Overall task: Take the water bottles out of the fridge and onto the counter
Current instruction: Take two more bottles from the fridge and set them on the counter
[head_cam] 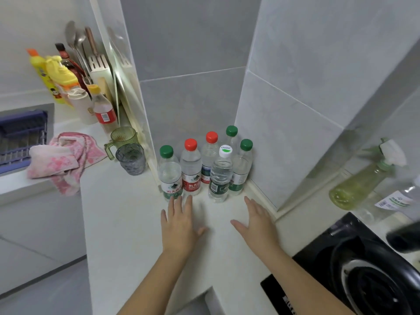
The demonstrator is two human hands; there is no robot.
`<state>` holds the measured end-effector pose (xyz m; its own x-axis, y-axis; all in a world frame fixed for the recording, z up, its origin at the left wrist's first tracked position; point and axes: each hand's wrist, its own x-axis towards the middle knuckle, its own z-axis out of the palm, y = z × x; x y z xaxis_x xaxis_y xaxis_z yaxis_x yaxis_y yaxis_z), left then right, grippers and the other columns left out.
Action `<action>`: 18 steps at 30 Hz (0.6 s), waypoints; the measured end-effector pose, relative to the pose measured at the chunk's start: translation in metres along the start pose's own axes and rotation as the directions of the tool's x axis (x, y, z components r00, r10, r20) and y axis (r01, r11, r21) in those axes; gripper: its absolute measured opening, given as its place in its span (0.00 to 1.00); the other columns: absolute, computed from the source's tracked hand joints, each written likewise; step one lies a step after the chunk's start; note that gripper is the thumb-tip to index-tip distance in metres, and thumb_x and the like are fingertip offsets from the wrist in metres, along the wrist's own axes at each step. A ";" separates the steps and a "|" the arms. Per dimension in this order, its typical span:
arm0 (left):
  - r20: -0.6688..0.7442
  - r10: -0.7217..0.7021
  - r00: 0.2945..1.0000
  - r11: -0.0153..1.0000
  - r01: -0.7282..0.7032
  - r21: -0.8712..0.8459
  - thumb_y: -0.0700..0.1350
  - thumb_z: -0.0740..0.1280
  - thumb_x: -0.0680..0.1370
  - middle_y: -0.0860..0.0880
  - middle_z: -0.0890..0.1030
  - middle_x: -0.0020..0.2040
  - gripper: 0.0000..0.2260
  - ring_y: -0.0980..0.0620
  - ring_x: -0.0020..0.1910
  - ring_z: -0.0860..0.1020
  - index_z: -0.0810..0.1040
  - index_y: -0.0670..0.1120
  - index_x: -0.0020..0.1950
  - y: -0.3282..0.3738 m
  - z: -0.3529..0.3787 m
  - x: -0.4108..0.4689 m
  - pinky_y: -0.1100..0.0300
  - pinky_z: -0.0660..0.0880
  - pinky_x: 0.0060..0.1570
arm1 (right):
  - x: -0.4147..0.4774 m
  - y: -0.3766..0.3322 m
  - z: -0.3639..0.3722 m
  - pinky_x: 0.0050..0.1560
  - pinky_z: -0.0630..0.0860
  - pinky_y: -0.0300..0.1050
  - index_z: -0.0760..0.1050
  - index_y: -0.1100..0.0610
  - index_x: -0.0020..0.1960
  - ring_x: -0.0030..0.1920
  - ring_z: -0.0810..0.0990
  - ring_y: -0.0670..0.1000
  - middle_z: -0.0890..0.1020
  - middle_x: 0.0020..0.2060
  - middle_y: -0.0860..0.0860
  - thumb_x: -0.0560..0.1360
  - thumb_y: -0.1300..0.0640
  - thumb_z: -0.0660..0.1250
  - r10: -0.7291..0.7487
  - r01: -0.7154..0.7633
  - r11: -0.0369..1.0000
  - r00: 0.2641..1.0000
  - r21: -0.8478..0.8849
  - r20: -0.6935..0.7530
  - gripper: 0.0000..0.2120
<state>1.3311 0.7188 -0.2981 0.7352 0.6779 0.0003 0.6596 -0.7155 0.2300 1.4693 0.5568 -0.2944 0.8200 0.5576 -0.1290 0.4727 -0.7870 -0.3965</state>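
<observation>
Six water bottles (191, 171) are stood together on the desk (127, 223) in the mid-frame wall corner, the left grip (179, 226) and right grip (256, 223) are held flat and spread with nothing in them just below, and they are best pulled straight back, clear of the cups (130, 159) at left and the stove (363, 269) at lower right.

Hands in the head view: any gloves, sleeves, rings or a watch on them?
No. The left hand and right hand are bare: no gloves, rings or watch show. Both forearms are bare too, with no sleeve down to the picture's edge.
</observation>
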 end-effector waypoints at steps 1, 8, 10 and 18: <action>-0.014 -0.002 1.000 1.000 0.003 0.019 0.69 0.66 0.71 0.45 0.53 0.80 0.46 0.44 0.79 0.49 0.49 0.50 0.80 -0.004 -0.007 -0.012 0.44 0.53 0.74 | -0.011 0.001 -0.004 0.76 0.54 0.50 0.49 0.47 0.80 0.79 0.52 0.54 0.55 0.80 0.50 0.76 0.35 0.63 -0.039 0.039 0.998 0.999 -0.043 0.010 0.40; -0.189 -0.024 0.982 1.000 0.024 0.000 0.70 0.68 0.67 0.44 0.50 0.81 0.50 0.39 0.79 0.45 0.50 0.52 0.81 -0.019 -0.062 -0.119 0.36 0.50 0.73 | -0.089 -0.005 -0.031 0.74 0.34 0.65 0.28 0.38 0.76 0.77 0.29 0.56 0.29 0.75 0.47 0.72 0.25 0.54 -0.322 0.317 0.914 0.946 -0.252 0.025 0.46; -0.216 -0.067 0.974 0.998 0.067 -0.012 0.71 0.67 0.68 0.45 0.47 0.81 0.50 0.41 0.79 0.41 0.45 0.55 0.80 -0.024 -0.072 -0.153 0.36 0.49 0.74 | -0.108 -0.010 -0.034 0.73 0.34 0.67 0.23 0.37 0.73 0.76 0.26 0.56 0.27 0.74 0.47 0.71 0.24 0.53 -0.395 0.390 0.885 0.918 -0.254 0.031 0.47; -0.252 -0.326 0.911 0.945 0.307 -0.115 0.74 0.60 0.67 0.48 0.46 0.81 0.48 0.43 0.79 0.41 0.41 0.57 0.79 -0.048 -0.096 -0.275 0.38 0.47 0.75 | -0.160 -0.067 -0.028 0.72 0.31 0.66 0.16 0.36 0.68 0.73 0.22 0.56 0.26 0.75 0.49 0.72 0.24 0.50 -0.630 0.639 0.739 0.768 -0.214 0.116 0.46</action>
<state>1.0820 0.5826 -0.2157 0.4150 0.8936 0.1708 0.8309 -0.4488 0.3291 1.3154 0.5135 -0.2218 0.2943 0.9546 0.0451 0.9422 -0.2819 -0.1811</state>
